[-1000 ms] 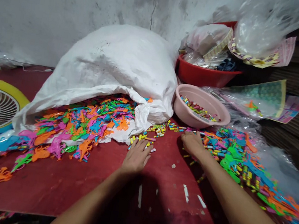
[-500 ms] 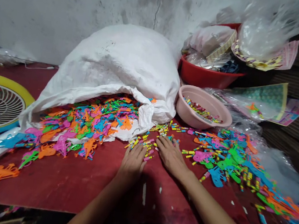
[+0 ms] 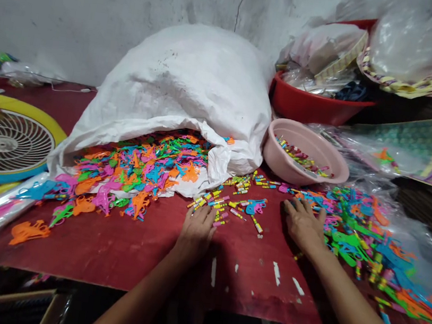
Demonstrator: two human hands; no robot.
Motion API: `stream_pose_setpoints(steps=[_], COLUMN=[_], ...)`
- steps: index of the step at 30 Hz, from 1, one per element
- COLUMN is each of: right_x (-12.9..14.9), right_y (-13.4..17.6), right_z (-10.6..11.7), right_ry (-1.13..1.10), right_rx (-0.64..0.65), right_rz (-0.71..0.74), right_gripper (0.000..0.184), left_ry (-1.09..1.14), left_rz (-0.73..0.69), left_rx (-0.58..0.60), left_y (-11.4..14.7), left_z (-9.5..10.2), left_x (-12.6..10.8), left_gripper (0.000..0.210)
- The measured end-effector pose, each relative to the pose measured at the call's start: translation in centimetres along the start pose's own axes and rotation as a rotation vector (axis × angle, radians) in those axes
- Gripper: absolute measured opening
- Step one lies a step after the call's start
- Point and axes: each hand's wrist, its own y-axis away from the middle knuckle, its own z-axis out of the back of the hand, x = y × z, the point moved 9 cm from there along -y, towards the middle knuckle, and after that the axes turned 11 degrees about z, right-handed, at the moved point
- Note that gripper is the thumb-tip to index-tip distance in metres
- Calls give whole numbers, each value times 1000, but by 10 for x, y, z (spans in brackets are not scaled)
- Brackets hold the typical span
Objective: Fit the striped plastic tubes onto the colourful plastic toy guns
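Observation:
My left hand lies palm down on the red table, fingers stretched out and touching the near edge of a scatter of small wrapped tubes, mostly yellow with pink and blue. To the right, my right hand is palm down with its fingers spread, at the left edge of a heap of coloured plastic toy pieces. What lies beneath its palm is hidden. Between the hands sits a blue and pink toy piece among loose tubes.
A big white sack spills a pile of toy pieces. Behind my right hand stands a pink basin with more tubes inside. A red basin holds plastic bags. At the left is a yellow and blue fan.
My right hand has moved right, from the tubes to the toy heap, uncovering tubes and the blue and pink piece. My left hand stays at the tubes. The view has shifted slightly.

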Motion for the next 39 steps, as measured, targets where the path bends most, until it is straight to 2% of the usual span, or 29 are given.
stream_pose_setpoints(steps=[2,5,9,12,15,19,21,24,27,29,33,36,39], right_x=[19,54,64,49,20,-28,-30,10,68,91,100,102,125], right_y=[-13,-30,-40,-35,-25,-11,-4,1,8,14,20,22,20], right_z=[7,6,-1,3,17,43,57,59,45,34,26,39,59], right_ry=[-109,-283,-352,-350,-313,-14,60,-81,-206,-207,-352,-643,-893], right_rx=[-31,-10,14,-7,-41,-81,-117,-99,-6,34,2,-50,2], right_rz=[78,231,265,239,181,-54,-119,-23,100,106,77,97,191], right_gripper=[46,50,32,28,30,31,36,34,30,28,26,26,27], left_ry=[-14,-29,-25,5,36,60,80,119,172,220,377,490,587], left_rz=[11,13,44,76,97,122,130,143,151,172,230,334,485], left_rx=[-9,-12,-25,-27,-19,-18,-19,-13,-2,10,-56,-95,-35], left_y=[0,-1,-1,0,1,1,1,3,7,12,21,29,38], left_z=[0,-1,1,5,9,12,12,11,10,11,24,33,31], left_x=[2,3,7,9,11,14,15,17,20,25,35,43,48], left_gripper=[39,40,36,30,23,20,18,12,5,3,10,15,21])
